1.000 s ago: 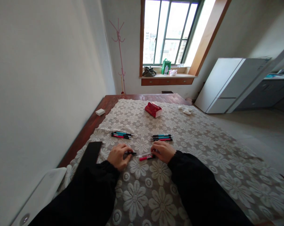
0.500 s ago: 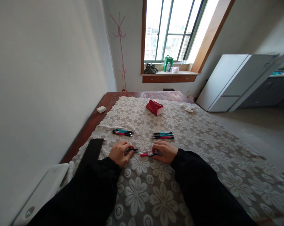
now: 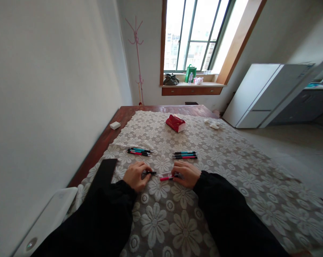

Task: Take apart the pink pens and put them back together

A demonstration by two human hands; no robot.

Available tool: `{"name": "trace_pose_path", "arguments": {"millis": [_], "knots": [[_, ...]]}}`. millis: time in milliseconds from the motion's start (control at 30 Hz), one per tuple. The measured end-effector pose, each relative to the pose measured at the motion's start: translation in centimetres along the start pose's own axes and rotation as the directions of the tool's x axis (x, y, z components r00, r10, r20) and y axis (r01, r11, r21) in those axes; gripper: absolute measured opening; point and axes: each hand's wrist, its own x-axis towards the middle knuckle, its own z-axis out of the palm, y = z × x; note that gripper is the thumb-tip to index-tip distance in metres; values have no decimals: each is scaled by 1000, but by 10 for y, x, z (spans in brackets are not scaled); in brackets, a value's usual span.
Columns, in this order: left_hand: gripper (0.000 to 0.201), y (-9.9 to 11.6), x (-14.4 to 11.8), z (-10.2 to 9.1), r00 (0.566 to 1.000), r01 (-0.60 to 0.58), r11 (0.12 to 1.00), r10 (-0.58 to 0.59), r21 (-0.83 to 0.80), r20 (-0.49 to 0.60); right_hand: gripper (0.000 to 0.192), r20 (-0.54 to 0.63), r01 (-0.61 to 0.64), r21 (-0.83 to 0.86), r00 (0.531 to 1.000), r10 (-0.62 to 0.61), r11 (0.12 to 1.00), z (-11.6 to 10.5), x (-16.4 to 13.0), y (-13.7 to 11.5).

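My left hand [image 3: 136, 176] is closed, thumb and fingertips pinching a short black pen part [image 3: 152, 173]. Facing it, my right hand [image 3: 186, 174] has its fingers curled round one end of a thin whitish pen refill [image 3: 163, 174], whose other end reaches the black part's tip. A pink pen barrel [image 3: 165, 178] sticks out below the refill, its right end under my right fingers; whether they grip it, I cannot tell. Beyond my hands lie two groups of pens on the cloth, a left group [image 3: 138, 152] and a right group [image 3: 185, 155], in black, teal and pink.
A floral lace tablecloth [image 3: 186, 228] covers the wooden table [image 3: 96, 159]. A red tissue pack [image 3: 175, 123] lies farther back, crumpled white tissue [image 3: 212, 124] to its right. At left are a white adapter [image 3: 115, 125], a dark flat case [image 3: 105, 175] and a white device [image 3: 47, 217].
Both hands stay almost in place. The pink barrel's left end has dipped slightly toward me, and the view has shifted a little.
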Motion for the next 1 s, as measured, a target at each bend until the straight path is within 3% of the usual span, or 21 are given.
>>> {"name": "trace_pose_path", "arguments": {"millis": [133, 233, 400, 600, 1000], "knots": [[13, -5, 1, 3, 998, 41, 999, -41, 7, -49, 10, 13, -13, 8, 1000, 13, 1000, -4, -3, 5], [20, -6, 1, 3, 995, 43, 999, -43, -5, -95, 12, -42, -24, 7, 999, 24, 1000, -2, -4, 7], [11, -2, 0, 2, 992, -89, 996, 88, -9, -96, 11, -154, -107, -55, 983, 97, 993, 7, 1, 7], [10, 0, 1, 4, 992, -115, 993, 117, 37, -55, 3, -103, -189, -78, 978, 181, 979, 10, 4, 11], [9, -7, 1, 8, 989, -120, 993, 120, 3, -89, 4, -66, -221, -106, 974, 215, 970, 6, 0, 16]]}}
